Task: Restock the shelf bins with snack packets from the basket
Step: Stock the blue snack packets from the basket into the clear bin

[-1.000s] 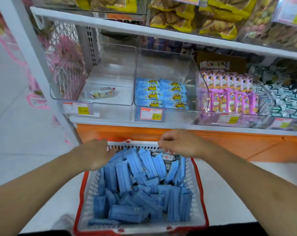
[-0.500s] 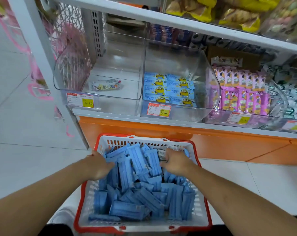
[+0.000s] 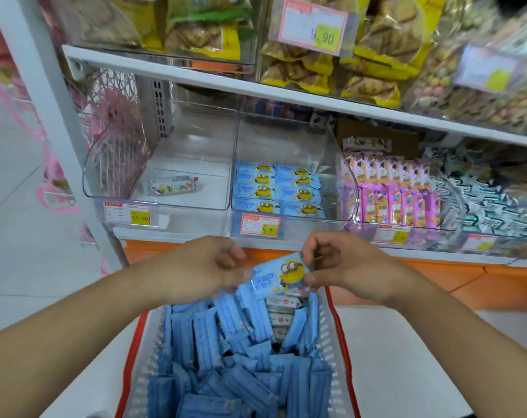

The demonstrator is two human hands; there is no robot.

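**Both hands hold one blue packet above the basket**

The left hand [image 3: 201,267] and the right hand [image 3: 343,267] meet over the far end of the basket [image 3: 336,342], holding a single blue snack packet [image 3: 278,274] between them. The right hand's grip is a pinch: thumb and forefinger curl onto the packet's right edge, beside the yellow cartoon figure printed on its face. The left hand's fingers curl at the packet's left end, and its grip there is partly hidden by its own knuckles. The packet is face up, tilted slightly, and lifted clear of the pile below.

The white basket with a red rim stands on the floor just in front of the shelf unit. It is heaped with blue packets [image 3: 226,357] lying mostly on edge or back side up; a few white-faced packets [image 3: 281,315] show among them near the far end.

On the lower shelf [image 3: 177,236], straight ahead of the hands, a clear middle bin [image 3: 331,164] holds two neat rows of matching blue packets with the same yellow figure, and a price tag [image 3: 259,226] is fixed to its front. The clear bin to its left [image 3: 111,164] holds one lone wrapped snack [image 3: 173,186]. To the right, a bin of pink and purple packets [image 3: 398,197] stands beside the middle one. The upper shelf carries yellow bags of biscuits [image 3: 331,73].
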